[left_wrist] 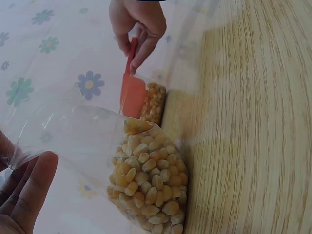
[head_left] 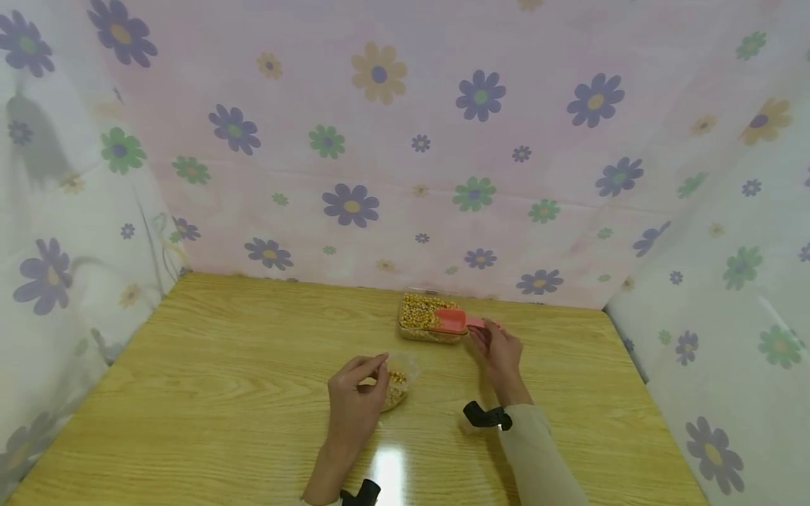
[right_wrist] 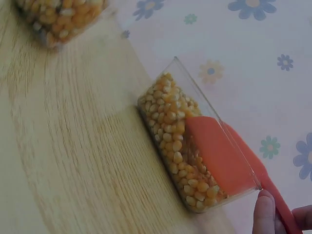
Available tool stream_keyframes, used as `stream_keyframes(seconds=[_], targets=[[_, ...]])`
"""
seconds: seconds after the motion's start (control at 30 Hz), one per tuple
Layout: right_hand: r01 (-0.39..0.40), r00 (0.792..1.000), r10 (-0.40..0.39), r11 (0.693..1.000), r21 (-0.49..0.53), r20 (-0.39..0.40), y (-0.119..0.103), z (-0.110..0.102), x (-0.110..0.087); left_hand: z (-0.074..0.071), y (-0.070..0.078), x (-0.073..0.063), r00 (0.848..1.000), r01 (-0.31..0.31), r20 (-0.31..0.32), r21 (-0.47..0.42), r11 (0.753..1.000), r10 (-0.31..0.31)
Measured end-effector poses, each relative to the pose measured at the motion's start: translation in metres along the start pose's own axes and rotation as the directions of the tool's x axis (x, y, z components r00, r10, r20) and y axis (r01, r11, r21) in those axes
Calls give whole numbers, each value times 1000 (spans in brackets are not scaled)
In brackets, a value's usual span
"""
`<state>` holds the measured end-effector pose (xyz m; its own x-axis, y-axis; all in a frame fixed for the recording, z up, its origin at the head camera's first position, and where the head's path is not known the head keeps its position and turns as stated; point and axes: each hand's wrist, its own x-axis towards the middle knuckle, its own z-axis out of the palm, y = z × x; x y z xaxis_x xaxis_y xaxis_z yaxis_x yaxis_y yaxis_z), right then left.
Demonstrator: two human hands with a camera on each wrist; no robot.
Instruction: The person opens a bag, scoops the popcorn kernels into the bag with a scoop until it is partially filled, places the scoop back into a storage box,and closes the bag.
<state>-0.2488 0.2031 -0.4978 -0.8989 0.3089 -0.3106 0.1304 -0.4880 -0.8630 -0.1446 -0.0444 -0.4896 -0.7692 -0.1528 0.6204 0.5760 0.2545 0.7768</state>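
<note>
A clear plastic bag (left_wrist: 151,180) with corn kernels in its bottom stands on the table, and my left hand (head_left: 357,393) pinches its upper rim between thumb and fingers. Behind it, a clear rectangular container (right_wrist: 161,141) holds many yellow corn kernels (head_left: 419,310). My right hand (head_left: 501,351) grips the handle of a red scoop (head_left: 452,320), whose bowl lies inside the container against the kernels. In the right wrist view, the scoop's handle passes over the container's rim. How much corn the scoop's bowl carries is hard to tell.
The wood-grain table (head_left: 221,365) reaches back to a flower-patterned cloth (head_left: 405,140), with similar cloth along both sides. Black wrist straps with camera mounts (head_left: 487,416) sit on both forearms. A bright light reflection lies on the table near the left forearm.
</note>
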Motion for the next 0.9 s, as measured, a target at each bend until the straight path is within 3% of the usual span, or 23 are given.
stream_keyframes(seconds=[0.13,0.37,0.6,0.9], targets=[[-90,995,83,984,152,47,1,-4,-3,-1,0,0,1000,5,5,1,1000,-5],[-237,967,181,900,367,179,5,-11,-4,1,2,0,1000,1,-11,-6,1000,-1],[-280,953,194,858,431,234,4,-17,-7,3,2,-2,999,-16,-29,-13,1000,15],[-279,950,179,852,443,255,6,-14,-20,1,3,-1,1000,-12,-20,-17,1000,11]])
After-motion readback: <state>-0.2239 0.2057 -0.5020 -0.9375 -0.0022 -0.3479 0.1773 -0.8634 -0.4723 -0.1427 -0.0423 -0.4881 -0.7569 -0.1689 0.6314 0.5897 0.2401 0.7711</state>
